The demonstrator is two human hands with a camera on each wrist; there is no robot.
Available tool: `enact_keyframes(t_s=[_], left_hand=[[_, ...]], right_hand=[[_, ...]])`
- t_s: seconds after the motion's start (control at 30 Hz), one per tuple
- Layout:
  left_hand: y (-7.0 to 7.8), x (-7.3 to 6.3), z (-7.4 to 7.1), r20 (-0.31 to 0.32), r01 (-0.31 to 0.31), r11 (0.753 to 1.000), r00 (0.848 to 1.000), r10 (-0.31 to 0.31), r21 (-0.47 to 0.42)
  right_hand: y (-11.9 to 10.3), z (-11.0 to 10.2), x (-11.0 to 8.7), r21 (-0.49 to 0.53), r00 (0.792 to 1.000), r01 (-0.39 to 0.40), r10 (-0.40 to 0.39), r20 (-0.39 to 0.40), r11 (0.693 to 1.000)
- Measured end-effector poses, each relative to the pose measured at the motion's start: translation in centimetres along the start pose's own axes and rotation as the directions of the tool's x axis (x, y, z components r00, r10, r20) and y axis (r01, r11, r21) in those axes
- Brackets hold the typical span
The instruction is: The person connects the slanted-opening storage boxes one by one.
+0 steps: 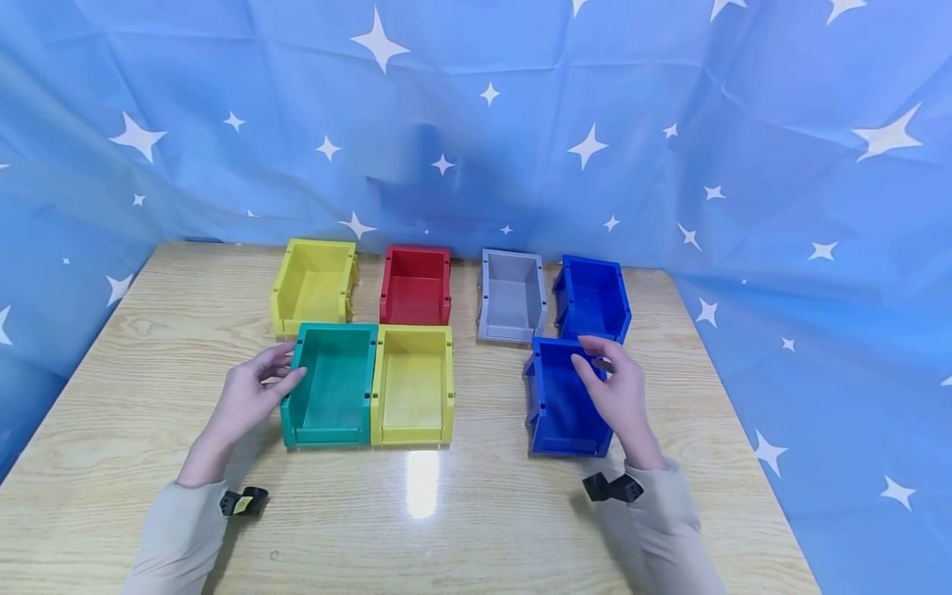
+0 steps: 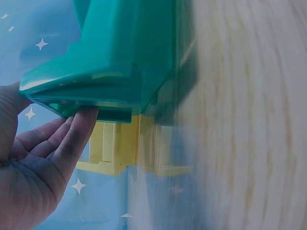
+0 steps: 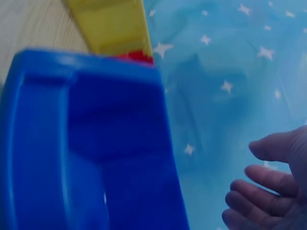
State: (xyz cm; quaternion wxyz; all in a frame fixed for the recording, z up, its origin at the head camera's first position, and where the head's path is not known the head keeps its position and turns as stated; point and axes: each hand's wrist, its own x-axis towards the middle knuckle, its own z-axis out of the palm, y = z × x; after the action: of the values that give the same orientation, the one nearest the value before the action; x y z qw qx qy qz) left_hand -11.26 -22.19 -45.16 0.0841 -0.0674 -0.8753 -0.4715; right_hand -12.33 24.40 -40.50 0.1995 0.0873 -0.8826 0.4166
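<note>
In the head view my left hand (image 1: pixel 253 392) is at the left wall of a green storage bin (image 1: pixel 335 388). Its thumb and fingers pinch that wall's rim, as the left wrist view shows with the hand (image 2: pixel 43 158) on the green bin (image 2: pixel 120 72). Right beside the green bin stands a yellow bin (image 1: pixel 413 388). My right hand (image 1: pixel 617 388) hovers over the right side of the front blue bin (image 1: pixel 561 413). In the right wrist view the hand (image 3: pixel 268 187) has loosely bent fingers, apart from the blue bin (image 3: pixel 124 143).
A back row holds another yellow bin (image 1: pixel 312 285), a red bin (image 1: pixel 416 285), a grey bin (image 1: pixel 511 293) and a second blue bin (image 1: pixel 592 297). All stand on a wooden table (image 1: pixel 491 521). Behind it hangs a blue star-patterned cloth (image 1: pixel 521 149).
</note>
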Motion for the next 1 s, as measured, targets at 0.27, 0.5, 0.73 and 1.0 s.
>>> enact_keyframes(t_s=[0.27, 0.5, 0.73, 1.0], left_hand=[[-0.2, 0.0, 0.0, 0.003, -0.004, 1.000, 1.000, 0.004, 0.009], [-0.4, 0.1, 0.1, 0.007, 0.004, 1.000, 1.000, -0.004, 0.005], [-0.4, 0.1, 0.2, 0.003, -0.005, 1.000, 1.000, 0.005, 0.003], [-0.3, 0.1, 0.2, -0.002, 0.000, 1.000, 1.000, 0.000, 0.001]], right_hand=[[2.1, -1.3, -0.9, 0.003, 0.992, -0.105, 0.105, -0.074, 0.994], [3.9, -1.7, -1.5, 0.010, 0.977, -0.195, 0.195, -0.082, 0.981], [4.8, -2.0, -2.0, 0.044, 0.976, -0.195, 0.198, -0.092, 0.980], [5.6, -2.1, -2.4, 0.041, 0.973, -0.225, 0.227, -0.032, 0.973]])
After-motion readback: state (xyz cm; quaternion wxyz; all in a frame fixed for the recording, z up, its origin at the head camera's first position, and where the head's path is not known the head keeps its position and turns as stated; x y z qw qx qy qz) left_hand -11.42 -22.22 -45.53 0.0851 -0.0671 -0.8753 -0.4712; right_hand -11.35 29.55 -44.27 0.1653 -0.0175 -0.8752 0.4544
